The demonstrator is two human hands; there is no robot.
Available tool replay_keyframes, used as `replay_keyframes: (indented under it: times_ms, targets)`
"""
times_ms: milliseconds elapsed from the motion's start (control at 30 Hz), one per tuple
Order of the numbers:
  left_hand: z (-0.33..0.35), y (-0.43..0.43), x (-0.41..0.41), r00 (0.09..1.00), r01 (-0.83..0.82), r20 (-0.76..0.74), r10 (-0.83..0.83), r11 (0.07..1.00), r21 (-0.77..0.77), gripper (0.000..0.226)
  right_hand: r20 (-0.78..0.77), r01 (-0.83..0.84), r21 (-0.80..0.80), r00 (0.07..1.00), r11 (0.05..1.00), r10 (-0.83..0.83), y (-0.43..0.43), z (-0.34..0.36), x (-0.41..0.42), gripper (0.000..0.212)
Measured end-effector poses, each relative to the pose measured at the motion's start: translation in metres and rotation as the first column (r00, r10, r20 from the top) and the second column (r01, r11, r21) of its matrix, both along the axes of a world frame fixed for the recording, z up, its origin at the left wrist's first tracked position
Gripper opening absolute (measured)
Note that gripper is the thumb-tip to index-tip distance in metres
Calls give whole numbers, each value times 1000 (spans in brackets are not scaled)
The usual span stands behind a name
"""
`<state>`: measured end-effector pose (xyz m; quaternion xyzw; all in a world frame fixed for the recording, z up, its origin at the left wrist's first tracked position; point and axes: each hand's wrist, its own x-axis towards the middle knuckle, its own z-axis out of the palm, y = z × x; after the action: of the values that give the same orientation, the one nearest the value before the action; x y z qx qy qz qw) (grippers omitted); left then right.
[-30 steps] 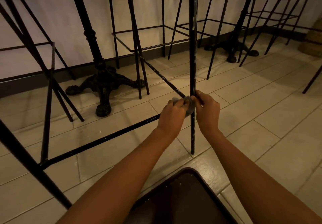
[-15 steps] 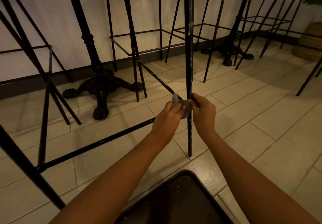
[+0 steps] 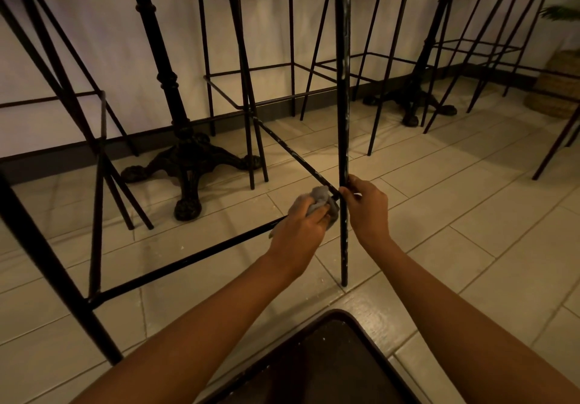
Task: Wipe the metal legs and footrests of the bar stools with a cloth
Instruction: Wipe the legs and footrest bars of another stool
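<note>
A black metal stool leg point(image 3: 343, 83) with pale specks runs down the middle of the view to the tiled floor. Two footrest bars meet it at hand height: one point(image 3: 295, 155) runs back left, another point(image 3: 188, 260) runs forward left. My left hand point(image 3: 303, 227) grips a crumpled grey cloth point(image 3: 320, 198) against the footrest joint, just left of the leg. My right hand point(image 3: 365, 207) holds the leg at the same joint, fingers curled round it.
More thin-legged stools point(image 3: 251, 89) and two ornate cast-iron table bases point(image 3: 188, 165) stand along the white wall. A dark stool seat point(image 3: 317, 369) lies near the bottom edge. A wicker basket point(image 3: 558, 89) stands at the far right. Beige floor tiles point(image 3: 455, 215) stretch out on the right.
My left hand with the cloth has slid slightly left off the leg onto the footrest joint. My right hand stays on the leg.
</note>
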<state>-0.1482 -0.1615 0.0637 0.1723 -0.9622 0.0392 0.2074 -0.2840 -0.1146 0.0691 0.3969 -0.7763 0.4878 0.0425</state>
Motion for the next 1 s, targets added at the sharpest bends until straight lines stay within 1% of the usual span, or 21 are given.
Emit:
replay_keyframes:
  times_ms: [33,67,133,233,300,333,433,467,500,567,633,667,733,800,933,1000]
  targets:
    - [1,2,-1,1000,27,-15,-27,1000,-11,51,-16,-1,18,1000,1000,2,1,1,0,24]
    - [4,6,-1,997,69,-32,-69,997,23,47,-29,-2,38,1000,999,3,1,2,1,24]
    - [14,11,-3,990,128,-80,-114,973,194,43,-47,5,76,999,997,-2,1,2,1,24]
    - [32,12,-6,992,84,-126,-27,876,475,44,-36,48,121,998,992,-44,2,5,4,29]
    - [46,9,-6,982,93,-185,31,775,625,42,48,49,112,997,993,-54,7,12,7,32]
    - [52,8,-5,978,96,-199,65,704,703,38,98,44,98,994,994,-54,10,16,8,34]
    - [60,5,-3,965,100,-195,176,440,893,25,305,9,65,952,998,-28,20,20,13,37]
    - [62,6,-3,958,108,-194,212,362,926,23,408,-24,60,913,998,-3,23,19,16,39]
    - [63,7,-3,949,113,-195,247,309,944,23,529,-68,49,848,996,32,26,20,20,42]
    - [64,8,-4,924,140,-212,318,233,962,20,746,-176,16,658,984,106,29,25,29,52]
    - [65,8,-6,907,165,-216,362,167,972,15,859,-286,-15,488,958,158,31,31,33,56]
    - [65,7,-6,903,178,-216,373,134,975,21,885,-335,-34,428,942,184,32,32,33,54]
    - [65,3,-6,891,240,-237,388,41,970,31,905,-390,-72,362,918,225,33,32,30,46]
    - [65,0,-6,877,298,-259,404,-33,954,38,910,-397,-102,334,912,247,36,31,29,35]
    - [61,-7,-6,867,306,-239,438,-90,948,43,919,-361,-207,246,909,307,39,30,28,18]
    - [59,-8,-7,857,309,-226,463,-112,944,39,916,-352,-250,216,902,338,39,30,27,17]
